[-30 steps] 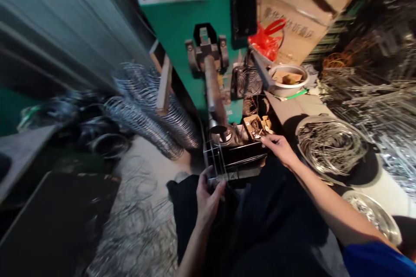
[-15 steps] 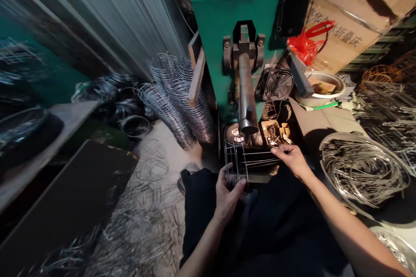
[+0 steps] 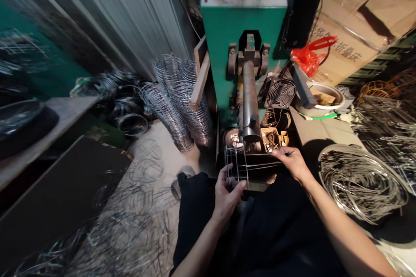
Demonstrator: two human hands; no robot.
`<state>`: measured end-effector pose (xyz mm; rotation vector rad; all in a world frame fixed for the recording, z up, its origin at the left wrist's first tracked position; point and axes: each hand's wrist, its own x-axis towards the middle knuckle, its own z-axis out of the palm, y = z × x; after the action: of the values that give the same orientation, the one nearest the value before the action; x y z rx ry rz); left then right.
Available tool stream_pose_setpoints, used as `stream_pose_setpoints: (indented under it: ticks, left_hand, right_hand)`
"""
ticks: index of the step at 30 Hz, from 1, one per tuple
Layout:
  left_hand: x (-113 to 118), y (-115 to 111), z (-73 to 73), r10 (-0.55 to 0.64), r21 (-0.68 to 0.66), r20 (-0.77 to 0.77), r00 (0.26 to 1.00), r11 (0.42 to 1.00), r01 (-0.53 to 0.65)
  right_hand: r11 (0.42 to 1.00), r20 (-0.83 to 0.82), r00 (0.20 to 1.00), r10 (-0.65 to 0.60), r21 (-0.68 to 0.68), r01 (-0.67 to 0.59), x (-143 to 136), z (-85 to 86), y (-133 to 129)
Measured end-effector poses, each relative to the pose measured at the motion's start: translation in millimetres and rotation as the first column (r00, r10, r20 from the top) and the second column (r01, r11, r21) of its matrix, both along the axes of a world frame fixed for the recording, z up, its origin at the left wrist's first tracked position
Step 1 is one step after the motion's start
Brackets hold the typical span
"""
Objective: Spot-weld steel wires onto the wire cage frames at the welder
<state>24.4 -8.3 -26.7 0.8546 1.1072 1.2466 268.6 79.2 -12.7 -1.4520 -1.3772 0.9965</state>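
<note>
A small frame of thin metal wire (image 3: 237, 167) is held in front of me, below the machine's round metal arm (image 3: 251, 104). My left hand (image 3: 227, 192) has its fingers and thumb closed around the frame's near left end. From there, long straight wires run right to my right hand (image 3: 291, 162). That hand pinches at their far end, thumb and fingers pressed together; the exact contact point is hard to see. Just beyond the fingers lies a yellowish tray of small parts (image 3: 273, 138).
A green machine (image 3: 221, 30) with a switch panel stands ahead. Stacked wire rings (image 3: 182, 104) lean at its left. On the right are a basin of bent wires (image 3: 362, 181), a white bowl (image 3: 325, 110) and a red plastic bag (image 3: 307, 60). Loose wire pieces (image 3: 136, 220) litter the floor.
My view has tilted up slightly, so the machine sits lower and further right. Both hands keep their hold, and the wire frame appears slightly turned beneath the metal arm.
</note>
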Motion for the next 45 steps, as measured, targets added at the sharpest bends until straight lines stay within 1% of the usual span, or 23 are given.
stream_pose_setpoints:
  ticks: [5,9,12,18,23,27,30,32,34,36,37,39,40,42,44,45]
  left_hand:
    - [2.0,4.2,3.1,0.004,0.002,-0.003,1.000,1.000,-0.004]
    - [2.5,7.3,-0.6,0.002,0.022,-0.002,1.000,1.000,-0.001]
    - [3.4,9.1,-3.4,0.000,0.036,0.000,1.000,0.999,0.000]
    - [5.5,12.1,-2.3,0.008,0.036,0.009,1.000,0.999,-0.009]
    - [3.7,14.5,-4.3,0.003,0.047,0.008,1.000,0.999,-0.003]
    - [4.2,17.1,-4.6,-0.008,0.033,0.028,1.000,0.999,0.007]
    - [6.7,13.8,-0.6,0.017,0.011,0.039,0.999,1.000,-0.017]
    - [5.3,5.2,4.6,0.039,-0.027,0.061,0.997,0.999,-0.037]
    - [-2.5,-8.0,12.4,0.024,-0.079,0.124,0.992,0.997,-0.014]
    - [-18.4,-21.7,23.0,-0.063,-0.117,0.209,0.976,0.989,0.089]
    - [-29.0,-27.1,28.7,-0.121,-0.114,0.247,0.962,0.982,0.153]
    - [-52.0,-32.7,37.7,-0.213,-0.073,0.304,0.929,0.967,0.245]
    - [-62.7,-33.3,39.4,-0.219,-0.050,0.327,0.919,0.967,0.249]
    - [-78.4,-33.8,34.3,-0.161,-0.036,0.373,0.914,0.981,0.188]
    - [-84.6,-39.6,19.1,-0.094,-0.100,0.403,0.910,0.984,0.146]
    - [-84.7,-45.7,9.5,-0.086,-0.148,0.404,0.911,0.976,0.157]
  right_hand:
    - [1.000,-0.001,1.000,0.006,0.019,-0.006,1.1,1.4,3.1]
    - [0.999,0.008,1.000,-0.020,0.029,0.020,2.2,2.5,5.4]
    - [1.000,0.000,1.000,-0.014,0.019,0.014,3.3,2.8,7.2]
    - [1.000,-0.031,1.000,-0.004,0.001,0.004,7.6,1.3,10.1]
    - [1.000,-0.005,1.000,0.000,-0.019,0.000,8.9,3.2,12.0]
    - [1.000,0.000,1.000,-0.020,-0.012,0.020,7.8,-0.4,14.5]
    - [1.000,0.007,1.000,-0.025,0.010,0.025,13.4,-3.0,11.4]
    - [0.999,0.038,0.999,0.023,0.022,-0.023,23.8,-2.3,3.5]
    - [0.989,0.078,0.986,0.146,-0.021,-0.145,37.5,0.0,-9.3]
    - [0.950,0.085,0.956,0.280,-0.167,-0.264,49.3,2.3,-25.1]
    - [0.916,0.074,0.941,0.331,-0.265,-0.301,52.7,3.1,-33.1]
    - [0.830,0.016,0.920,0.390,-0.440,-0.344,52.9,3.0,-47.4]
    - [0.784,-0.031,0.910,0.413,-0.497,-0.372,49.8,1.5,-53.3]
    - [0.719,-0.132,0.886,0.445,-0.537,-0.441,40.0,-5.0,-62.2]
    - [0.678,-0.207,0.866,0.455,-0.550,-0.487,29.7,-15.8,-68.4]
    - [0.654,-0.229,0.858,0.459,-0.567,-0.501,25.8,-22.2,-70.7]
